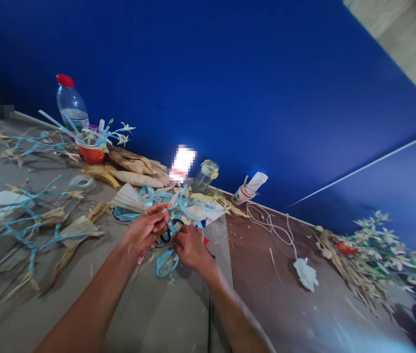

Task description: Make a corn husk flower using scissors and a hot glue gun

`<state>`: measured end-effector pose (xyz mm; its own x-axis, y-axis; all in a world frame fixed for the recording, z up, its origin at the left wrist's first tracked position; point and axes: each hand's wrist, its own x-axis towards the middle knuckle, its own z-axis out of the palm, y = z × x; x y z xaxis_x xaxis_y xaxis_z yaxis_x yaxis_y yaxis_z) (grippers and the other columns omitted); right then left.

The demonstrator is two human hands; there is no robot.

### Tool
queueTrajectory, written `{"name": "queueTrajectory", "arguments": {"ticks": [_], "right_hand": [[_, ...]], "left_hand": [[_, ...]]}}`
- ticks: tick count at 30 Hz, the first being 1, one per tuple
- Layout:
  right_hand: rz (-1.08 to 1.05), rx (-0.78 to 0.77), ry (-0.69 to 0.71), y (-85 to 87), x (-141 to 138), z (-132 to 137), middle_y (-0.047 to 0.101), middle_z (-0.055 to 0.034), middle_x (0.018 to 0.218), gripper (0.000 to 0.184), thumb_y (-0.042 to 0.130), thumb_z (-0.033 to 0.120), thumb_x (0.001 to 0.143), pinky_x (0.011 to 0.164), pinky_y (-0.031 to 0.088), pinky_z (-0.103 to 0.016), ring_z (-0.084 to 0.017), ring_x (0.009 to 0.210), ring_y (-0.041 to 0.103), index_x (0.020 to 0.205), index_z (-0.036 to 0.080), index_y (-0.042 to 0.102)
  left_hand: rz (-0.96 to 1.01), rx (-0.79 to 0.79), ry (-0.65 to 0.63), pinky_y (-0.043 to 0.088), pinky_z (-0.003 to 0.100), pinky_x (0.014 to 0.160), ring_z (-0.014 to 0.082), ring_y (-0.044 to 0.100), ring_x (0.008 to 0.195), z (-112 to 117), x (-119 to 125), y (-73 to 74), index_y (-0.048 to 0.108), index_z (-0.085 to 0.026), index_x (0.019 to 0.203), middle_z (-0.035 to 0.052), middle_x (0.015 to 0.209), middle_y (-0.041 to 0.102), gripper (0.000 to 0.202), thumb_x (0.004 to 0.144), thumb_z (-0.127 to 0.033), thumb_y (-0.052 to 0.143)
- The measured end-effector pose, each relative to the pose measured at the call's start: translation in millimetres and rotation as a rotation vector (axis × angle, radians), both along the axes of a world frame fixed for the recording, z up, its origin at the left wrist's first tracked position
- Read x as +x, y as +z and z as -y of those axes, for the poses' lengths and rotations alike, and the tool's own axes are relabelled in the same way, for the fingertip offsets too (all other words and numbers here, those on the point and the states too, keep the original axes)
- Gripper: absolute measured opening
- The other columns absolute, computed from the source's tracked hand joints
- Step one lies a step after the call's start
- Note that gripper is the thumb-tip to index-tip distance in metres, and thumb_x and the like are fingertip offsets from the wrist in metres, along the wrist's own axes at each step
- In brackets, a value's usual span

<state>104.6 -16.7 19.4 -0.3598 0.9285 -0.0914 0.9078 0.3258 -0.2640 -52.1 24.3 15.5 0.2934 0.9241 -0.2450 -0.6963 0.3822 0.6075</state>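
Our forearms stretch in over the grey table. Our left hand pinches a pale husk strip at its fingertips, while our right hand curls over the blue ribbon tangle, its grip hidden from us, just beside the black scissors.

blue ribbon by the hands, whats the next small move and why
Probably pull the pale strip, pinched in the left hand, snug against the blue ribbon while the right hand holds it down. The strip's far end sticks up free and the ribbon loops look loose.
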Motion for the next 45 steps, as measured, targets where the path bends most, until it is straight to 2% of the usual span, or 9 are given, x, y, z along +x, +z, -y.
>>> {"name": "queueTrajectory", "arguments": {"ticks": [8,14,20,24,28,31,36,40,45], "right_hand": [[0.063,0.07,-0.129,-17.2,-18.3,7.5,0.06,-0.0091,0.1,0.015,0.055,0.028,0.082,0.08,0.03,-0.036,-0.025,0.1,0.05,0.088,0.021,0.067],[0.014,0.131,-0.094,-19.1,-18.2,8.1,0.059,-0.0095,0.095,0.014,0.052,0.024,0.083,0.08,0.033,-0.037,-0.026,0.098,0.05,0.082,0.019,0.065],[-0.521,0.229,-0.179,11.8,3.0,-5.0,0.058,-0.0078,0.095,0.01,0.049,0.013,0.076,0.075,0.04,-0.029,-0.018,0.087,0.055,0.073,0.017,0.058],[-0.899,0.046,-0.256,29.8,9.3,-14.1,0.056,0.0019,0.067,0.004,0.051,0.02,0.076,0.055,0.04,-0.022,-0.011,0.056,0.05,0.074,0.019,0.054],[-1.113,-0.065,-0.288,33.7,3.7,-18.1,0.055,0.0041,0.066,0.01,0.054,0.023,0.073,0.046,0.036,-0.02,-0.009,0.048,0.045,0.082,0.02,0.054],[-1.029,-0.027,-0.265,35.3,0.0,-18.7,0.056,0.0027,0.064,0.01,0.052,0.023,0.076,0.05,0.038,-0.022,-0.01,0.052,0.047,0.08,0.019,0.06],[-0.829,0.228,-0.161,42.4,-2.5,-21.6,0.063,-0.0015,0.078,0.018,0.047,0.014,0.077,0.064,0.043,-0.024,-0.014,0.069,0.056,0.078,0.018,0.064],[-0.768,0.339,-0.09,42.0,-7.3,-25.4,0.062,-0.0028,0.079,0.021,0.044,0.008,0.074,0.068,0.044,-0.024,-0.014,0.075,0.057,0.075,0.018,0.063],[-0.715,0.391,-0.16,30.6,-11.9,-26.8,0.06,-0.0021,0.078,0.016,0.046,0.01,0.077,0.068,0.045,-0.025,-0.015,0.073,0.056,0.083,0.018,0.058]], "left_hand": [[-0.025,0.017,-0.016,0.026,0.014,0.038,-0.001,0.027,0.033,0.8,-0.5,-0.7,0.064,-0.013,0.088,-0.005,0.052,0.054,0.019,0.07,-0.014,0.071],[-0.017,0.029,-0.02,0.028,0.013,0.038,-0.0013,0.027,0.033,0.0,-0.4,-3.3,0.064,-0.013,0.087,-0.0056,0.052,0.053,0.019,0.069,-0.015,0.072],[-0.025,-0.015,-0.039,0.028,0.012,0.036,-0.001,0.031,0.033,0.1,-0.6,-4.4,0.065,-0.015,0.092,-0.0042,0.056,0.056,0.025,0.068,-0.016,0.073],[-0.059,-0.064,-0.044,0.035,0.014,0.041,0.0033,0.046,0.041,2.5,1.8,-0.2,0.066,-0.015,0.089,-0.0029,0.057,0.058,0.028,0.064,-0.015,0.076],[-0.101,-0.055,-0.042,0.033,0.013,0.041,0.0052,0.049,0.044,5.9,6.1,4.1,0.067,-0.015,0.085,-0.0028,0.054,0.056,0.028,0.06,-0.016,0.079],[-0.143,-0.038,-0.058,0.032,0.014,0.041,0.0058,0.049,0.044,7.7,8.5,5.5,0.068,-0.014,0.084,-0.0017,0.054,0.057,0.027,0.059,-0.017,0.079],[-0.183,0.026,-0.058,0.025,0.015,0.039,0.0034,0.039,0.039,8.3,9.8,5.4,0.067,-0.014,0.084,-0.0026,0.052,0.055,0.03,0.058,-0.024,0.08],[-0.218,0.043,-0.073,0.023,0.015,0.039,0.0026,0.036,0.038,7.6,10.8,2.3,0.067,-0.014,0.085,-0.0036,0.052,0.053,0.034,0.057,-0.029,0.079],[-0.24,0.061,-0.054,0.023,0.016,0.04,0.0034,0.038,0.041,5.5,11.3,-6.1,0.068,-0.014,0.087,-0.0035,0.053,0.053,0.034,0.059,-0.031,0.078]]}}
